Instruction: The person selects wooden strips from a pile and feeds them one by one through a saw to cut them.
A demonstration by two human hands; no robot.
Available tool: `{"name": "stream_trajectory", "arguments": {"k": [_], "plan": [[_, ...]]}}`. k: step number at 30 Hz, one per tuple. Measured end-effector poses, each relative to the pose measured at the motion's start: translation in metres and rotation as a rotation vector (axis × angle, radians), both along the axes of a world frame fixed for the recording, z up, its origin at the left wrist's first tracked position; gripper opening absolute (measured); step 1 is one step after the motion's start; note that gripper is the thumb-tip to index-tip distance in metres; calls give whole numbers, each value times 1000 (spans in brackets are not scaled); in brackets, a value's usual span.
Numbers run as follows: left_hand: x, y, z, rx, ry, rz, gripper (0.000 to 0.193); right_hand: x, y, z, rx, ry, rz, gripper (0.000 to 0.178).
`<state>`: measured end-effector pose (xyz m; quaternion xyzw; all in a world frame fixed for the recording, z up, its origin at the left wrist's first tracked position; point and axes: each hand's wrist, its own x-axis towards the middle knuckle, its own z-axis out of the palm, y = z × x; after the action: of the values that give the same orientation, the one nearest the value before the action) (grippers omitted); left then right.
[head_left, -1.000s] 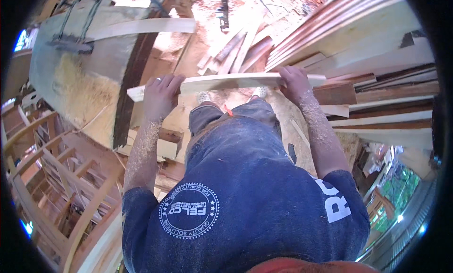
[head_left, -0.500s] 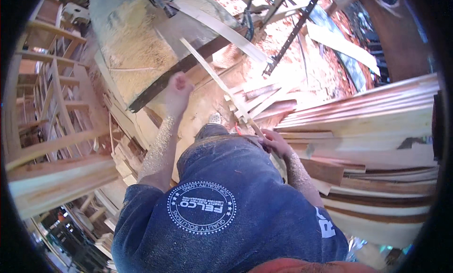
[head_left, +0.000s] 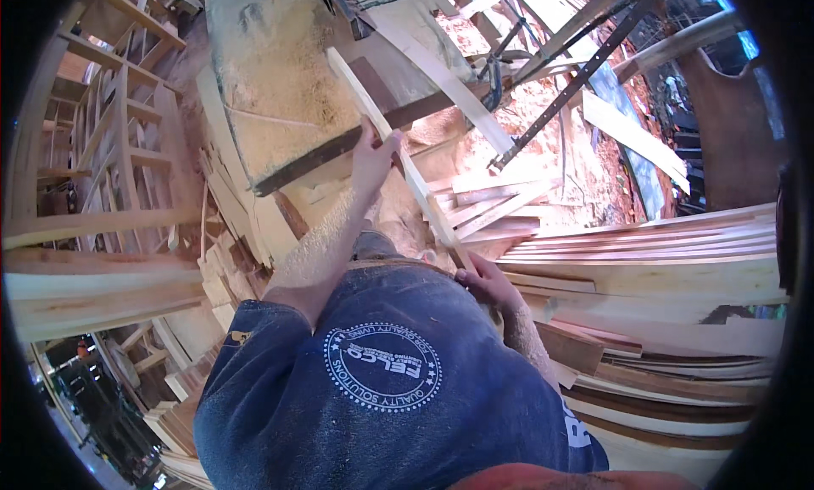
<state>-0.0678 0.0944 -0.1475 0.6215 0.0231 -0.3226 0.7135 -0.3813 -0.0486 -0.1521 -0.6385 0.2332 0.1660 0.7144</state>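
A long, narrow slat of pale wood (head_left: 413, 178) is held aslant in front of the waist by two bare hands, its far end extended over a sawdust-strewn counter (head_left: 314, 161). The slat is clasped partway along by the left hand (head_left: 373, 158), the grip closed between thumb and fingers; its near end is held beside the waist by the right hand (head_left: 490, 285), the grip narrowed around the wood. Whether the counter is touched by the slat cannot be told. The dark-edged worktop is coated in coarse, tan sawdust (head_left: 271, 91) and crossed by a flat, pale plank (head_left: 437, 75). Both forearms and a dark blue T-shirt (head_left: 280, 388) are flecked with wood dust. Rough offcuts (head_left: 500, 203) are heaped on the ground beyond the right hand, near long, smooth-faced boards (head_left: 653, 253) stacked in layers. At left, a ladder-like wooden framework (head_left: 127, 117) is seen.
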Motion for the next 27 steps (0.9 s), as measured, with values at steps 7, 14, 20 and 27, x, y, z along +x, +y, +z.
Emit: {"name": "stream_trajectory", "arguments": {"k": [7, 14, 20, 27], "plan": [[98, -6, -8, 538, -532, -135, 107, 27, 37, -14, -69, 277, -54, 53], [163, -2, -19, 251, -423, -200, 115, 83, 49, 0, -220, 267, -99, 58], [192, -10, -23, 215, -242, -195, 102, 108, 53, 17, -229, 309, -91, 51], [213, 7, -12, -515, 326, 141, 69, 125, 52, 61, -922, 34, -24, 88]]}}
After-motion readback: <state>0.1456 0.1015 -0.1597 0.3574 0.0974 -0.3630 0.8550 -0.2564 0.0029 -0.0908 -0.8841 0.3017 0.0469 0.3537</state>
